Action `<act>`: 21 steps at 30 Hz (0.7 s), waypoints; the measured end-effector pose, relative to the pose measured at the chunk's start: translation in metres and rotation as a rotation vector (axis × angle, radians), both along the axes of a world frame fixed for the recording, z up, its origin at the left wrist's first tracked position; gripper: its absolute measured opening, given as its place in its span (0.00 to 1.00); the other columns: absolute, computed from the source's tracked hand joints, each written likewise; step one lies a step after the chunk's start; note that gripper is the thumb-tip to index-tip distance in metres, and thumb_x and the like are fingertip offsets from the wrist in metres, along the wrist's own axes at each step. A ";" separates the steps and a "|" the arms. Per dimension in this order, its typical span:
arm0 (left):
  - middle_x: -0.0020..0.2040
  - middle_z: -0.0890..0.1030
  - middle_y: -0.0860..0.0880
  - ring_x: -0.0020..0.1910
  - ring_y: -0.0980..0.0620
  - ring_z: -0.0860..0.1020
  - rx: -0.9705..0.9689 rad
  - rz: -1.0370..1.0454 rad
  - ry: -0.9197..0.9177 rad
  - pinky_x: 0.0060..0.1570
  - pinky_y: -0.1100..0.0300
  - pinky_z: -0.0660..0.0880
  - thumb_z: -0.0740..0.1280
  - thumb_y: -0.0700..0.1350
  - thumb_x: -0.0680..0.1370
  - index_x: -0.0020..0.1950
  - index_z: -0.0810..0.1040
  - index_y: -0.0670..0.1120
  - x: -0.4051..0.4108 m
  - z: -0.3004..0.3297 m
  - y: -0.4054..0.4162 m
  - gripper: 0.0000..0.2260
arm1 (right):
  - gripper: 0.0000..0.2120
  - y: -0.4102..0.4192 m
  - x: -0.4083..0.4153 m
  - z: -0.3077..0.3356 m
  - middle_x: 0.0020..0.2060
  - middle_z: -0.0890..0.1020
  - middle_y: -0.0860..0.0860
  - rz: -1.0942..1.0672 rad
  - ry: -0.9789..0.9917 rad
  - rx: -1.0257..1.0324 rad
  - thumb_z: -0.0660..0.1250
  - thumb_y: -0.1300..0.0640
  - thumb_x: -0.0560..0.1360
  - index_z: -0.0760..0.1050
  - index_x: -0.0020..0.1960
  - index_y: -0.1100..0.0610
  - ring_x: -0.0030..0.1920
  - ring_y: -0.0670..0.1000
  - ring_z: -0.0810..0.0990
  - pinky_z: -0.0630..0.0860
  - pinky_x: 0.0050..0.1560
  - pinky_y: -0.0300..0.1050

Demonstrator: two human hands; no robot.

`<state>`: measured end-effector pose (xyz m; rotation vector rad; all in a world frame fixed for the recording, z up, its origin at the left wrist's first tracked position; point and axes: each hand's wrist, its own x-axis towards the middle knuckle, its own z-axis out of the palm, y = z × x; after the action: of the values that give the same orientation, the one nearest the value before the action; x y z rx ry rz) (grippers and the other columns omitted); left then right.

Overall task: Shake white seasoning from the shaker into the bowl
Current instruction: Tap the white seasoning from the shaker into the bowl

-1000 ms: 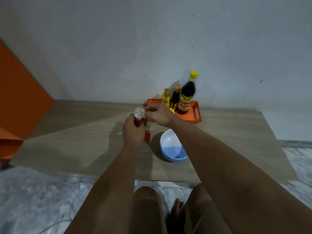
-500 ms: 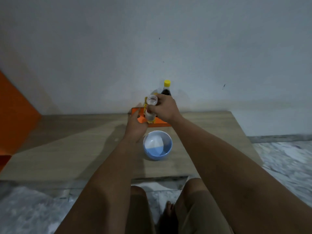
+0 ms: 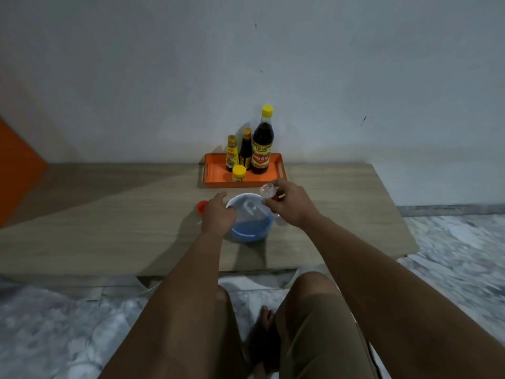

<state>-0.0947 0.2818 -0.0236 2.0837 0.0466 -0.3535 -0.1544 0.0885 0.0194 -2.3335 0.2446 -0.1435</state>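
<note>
— Where is the shaker [image 3: 269, 193]?
— Pinched in the right hand [image 3: 290, 207], tilted over the far right rim of the blue bowl [image 3: 250, 231] on the wooden table [image 3: 109, 228]

— And the left hand [image 3: 218, 216]?
— Fingers curled on the bowl's left rim
</note>
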 end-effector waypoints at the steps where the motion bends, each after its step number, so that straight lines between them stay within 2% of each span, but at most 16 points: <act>1: 0.74 0.75 0.40 0.72 0.41 0.74 -0.002 -0.004 0.017 0.65 0.54 0.71 0.64 0.39 0.80 0.78 0.69 0.45 0.000 -0.003 -0.001 0.25 | 0.17 -0.002 -0.002 -0.006 0.46 0.83 0.46 0.007 0.002 0.000 0.76 0.50 0.71 0.79 0.59 0.49 0.44 0.47 0.82 0.81 0.48 0.49; 5: 0.76 0.73 0.42 0.74 0.41 0.72 -0.013 -0.005 0.058 0.64 0.56 0.69 0.62 0.38 0.81 0.80 0.66 0.45 -0.004 -0.011 -0.003 0.26 | 0.22 -0.008 -0.007 -0.025 0.55 0.83 0.50 0.061 0.032 -0.034 0.74 0.51 0.73 0.77 0.66 0.50 0.51 0.51 0.81 0.78 0.55 0.49; 7: 0.76 0.73 0.43 0.74 0.41 0.72 -0.016 -0.003 0.069 0.63 0.56 0.69 0.61 0.36 0.80 0.80 0.66 0.45 -0.006 -0.014 -0.004 0.27 | 0.25 -0.009 -0.009 -0.033 0.58 0.82 0.52 0.086 0.055 -0.065 0.74 0.50 0.74 0.75 0.69 0.51 0.54 0.51 0.80 0.76 0.56 0.46; 10: 0.66 0.80 0.42 0.65 0.39 0.77 -0.015 -0.022 0.063 0.52 0.55 0.72 0.61 0.32 0.75 0.74 0.74 0.47 -0.011 -0.017 -0.003 0.27 | 0.24 -0.006 -0.010 -0.038 0.52 0.83 0.51 0.072 0.074 -0.063 0.76 0.50 0.72 0.74 0.65 0.48 0.48 0.49 0.81 0.75 0.48 0.43; 12: 0.62 0.81 0.43 0.61 0.40 0.78 -0.021 -0.027 0.061 0.49 0.54 0.73 0.60 0.30 0.74 0.72 0.76 0.48 -0.014 -0.018 -0.003 0.29 | 0.20 -0.005 -0.008 -0.040 0.48 0.83 0.50 0.075 0.093 -0.062 0.75 0.49 0.72 0.72 0.61 0.47 0.45 0.50 0.80 0.75 0.43 0.44; 14: 0.63 0.82 0.42 0.61 0.39 0.78 -0.030 -0.002 0.062 0.52 0.51 0.77 0.59 0.30 0.74 0.73 0.76 0.49 -0.016 -0.018 -0.002 0.30 | 0.19 -0.003 -0.007 -0.041 0.49 0.83 0.50 0.106 0.092 -0.086 0.74 0.50 0.74 0.72 0.62 0.48 0.46 0.51 0.80 0.74 0.44 0.45; 17: 0.63 0.82 0.42 0.61 0.38 0.78 -0.031 0.019 0.068 0.57 0.46 0.79 0.59 0.30 0.74 0.73 0.77 0.49 -0.016 -0.018 -0.003 0.29 | 0.21 0.000 -0.006 -0.039 0.56 0.82 0.52 0.124 0.069 -0.125 0.71 0.50 0.76 0.72 0.68 0.50 0.53 0.55 0.80 0.76 0.50 0.47; 19: 0.63 0.82 0.41 0.61 0.38 0.79 -0.034 0.022 0.076 0.59 0.45 0.79 0.58 0.30 0.75 0.71 0.78 0.48 -0.016 -0.018 -0.004 0.28 | 0.28 0.000 -0.005 -0.037 0.59 0.82 0.54 0.123 0.072 -0.172 0.71 0.49 0.77 0.67 0.74 0.49 0.56 0.56 0.80 0.76 0.54 0.50; 21: 0.62 0.83 0.41 0.61 0.38 0.79 -0.042 0.025 0.085 0.60 0.43 0.79 0.58 0.29 0.74 0.71 0.78 0.47 -0.015 -0.019 -0.005 0.28 | 0.39 0.000 -0.003 -0.034 0.57 0.82 0.56 0.129 0.100 -0.212 0.71 0.48 0.77 0.53 0.80 0.47 0.54 0.57 0.80 0.77 0.54 0.54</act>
<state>-0.1099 0.2768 -0.0426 2.0238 0.1149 -0.4243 -0.1578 0.0885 -0.0147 -2.5627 0.1332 0.0122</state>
